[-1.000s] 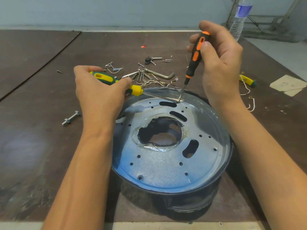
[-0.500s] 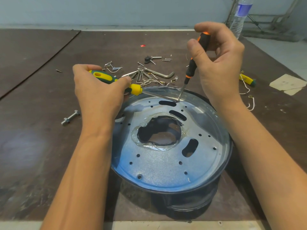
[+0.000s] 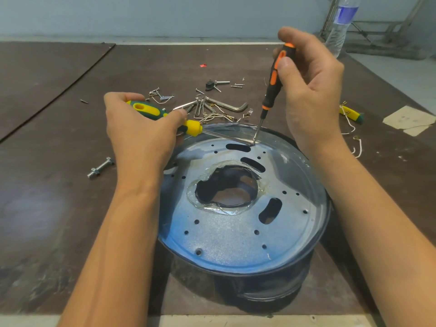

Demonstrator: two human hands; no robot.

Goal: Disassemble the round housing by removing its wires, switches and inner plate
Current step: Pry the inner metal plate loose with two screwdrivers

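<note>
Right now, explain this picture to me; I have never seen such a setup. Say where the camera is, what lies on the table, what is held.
No machine here: one camera on a person's head looks down at their two bare hands. The left hand grips a green-yellow screwdriver, lying nearly flat; the right hand grips an orange-black screwdriver, held steeply. Both tips meet at the far edge of the plate, a holed metal disc inside the round housing on the brown table. Behind it lie loose screws and a hex key; a bolt lies to the left, a bottle stands far right.
</note>
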